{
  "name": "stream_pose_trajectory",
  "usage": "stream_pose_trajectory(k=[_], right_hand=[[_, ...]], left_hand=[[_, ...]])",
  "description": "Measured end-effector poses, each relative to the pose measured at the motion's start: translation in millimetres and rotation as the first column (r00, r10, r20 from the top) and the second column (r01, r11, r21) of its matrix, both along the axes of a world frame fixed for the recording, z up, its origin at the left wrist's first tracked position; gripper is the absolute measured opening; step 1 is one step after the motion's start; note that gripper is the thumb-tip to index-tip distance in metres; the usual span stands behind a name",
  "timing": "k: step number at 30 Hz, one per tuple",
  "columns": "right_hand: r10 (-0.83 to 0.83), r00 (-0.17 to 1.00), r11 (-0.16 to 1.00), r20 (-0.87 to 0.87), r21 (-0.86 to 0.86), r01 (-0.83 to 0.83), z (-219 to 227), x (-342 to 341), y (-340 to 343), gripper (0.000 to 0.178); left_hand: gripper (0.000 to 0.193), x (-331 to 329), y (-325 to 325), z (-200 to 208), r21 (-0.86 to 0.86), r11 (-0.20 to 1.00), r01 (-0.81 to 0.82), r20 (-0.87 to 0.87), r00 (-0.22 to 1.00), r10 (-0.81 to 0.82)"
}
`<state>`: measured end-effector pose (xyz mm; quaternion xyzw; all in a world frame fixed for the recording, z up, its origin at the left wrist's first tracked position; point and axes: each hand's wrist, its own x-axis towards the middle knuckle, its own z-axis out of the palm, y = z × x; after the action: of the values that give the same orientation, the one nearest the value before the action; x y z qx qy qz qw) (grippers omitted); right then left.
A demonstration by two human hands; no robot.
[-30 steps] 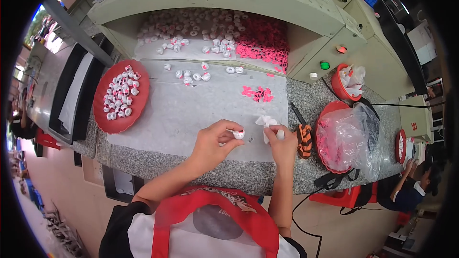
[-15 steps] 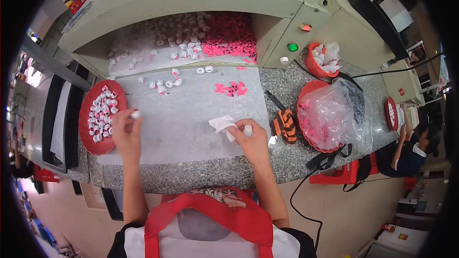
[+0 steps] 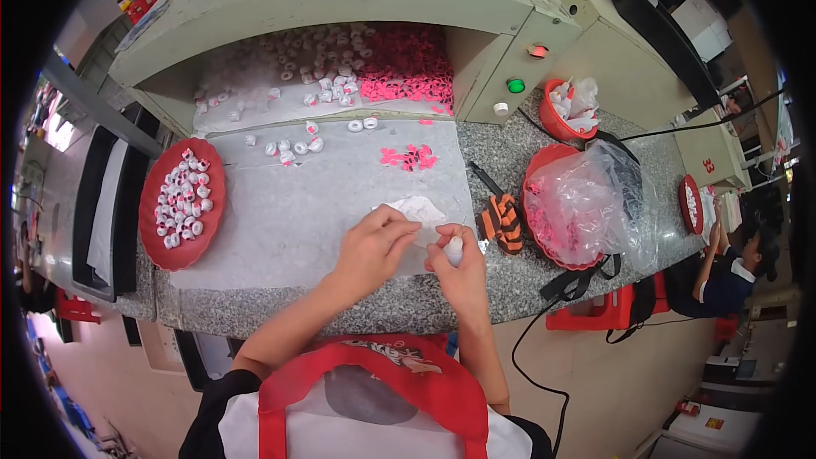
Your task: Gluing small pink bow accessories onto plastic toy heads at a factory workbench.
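Observation:
Both my hands meet over the right part of the white paper sheet point(image 3: 280, 204). My left hand point(image 3: 370, 246) is closed in a pinch, its fingertips close to the right hand's; what they hold, if anything, is too small to make out. A small white bottle point(image 3: 455, 251) with a pale tip sits in the curled fingers of my right hand point(image 3: 463, 280). Just beyond the fingertips lies a crumpled white tissue point(image 3: 418, 207). I cannot tell whether the fingers touch it.
A red scalloped tray point(image 3: 204, 242) of small white-and-pink pieces stands left. White rings point(image 3: 316, 145) and pink pieces point(image 3: 410, 157) lie farther back, before an open metal cabinet point(image 3: 480, 68). To the right are an orange-and-black striped thing point(image 3: 503, 223) and a plastic-covered red basin point(image 3: 537, 161).
My left hand has moved right, from beside the red tray to my right hand. The white piece at its fingertips no longer shows. The tissue now lies lower, beyond both hands.

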<state>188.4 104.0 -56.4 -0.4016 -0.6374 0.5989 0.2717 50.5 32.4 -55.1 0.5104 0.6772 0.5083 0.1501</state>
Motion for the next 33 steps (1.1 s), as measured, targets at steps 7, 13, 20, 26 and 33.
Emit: stream_pose_trajectory(k=[7,13,20,26,33], right_hand=[[0.005,0.998,0.999,-0.062,0.042,-0.002,23,22,-8,0.035],[0.095,0.985,0.995,-0.141,0.022,-0.093,28,30,-16,0.039],[0.178,0.984,0.979,0.0,0.102,-0.177,26,47,-16,0.039],[-0.065,0.982,0.998,-0.177,0.0,0.066,32,69,-15,0.033],[-0.253,0.962,0.75,0.107,0.649,0.125,25,20,-14,0.04]], left_hand=[[0.016,-1,27,-33,-0.165,0.979,0.116,-0.12,0.983,-0.137],[0.016,0,28,20,0.0,0.974,0.227,0.911,0.402,-0.094],[0.023,16,39,28,0.006,0.893,0.449,0.765,0.573,-0.294],[0.029,21,67,25,-0.519,0.855,0.011,-0.481,0.823,-0.302],[0.035,61,16,22,0.038,0.966,0.255,0.747,0.635,-0.197]])
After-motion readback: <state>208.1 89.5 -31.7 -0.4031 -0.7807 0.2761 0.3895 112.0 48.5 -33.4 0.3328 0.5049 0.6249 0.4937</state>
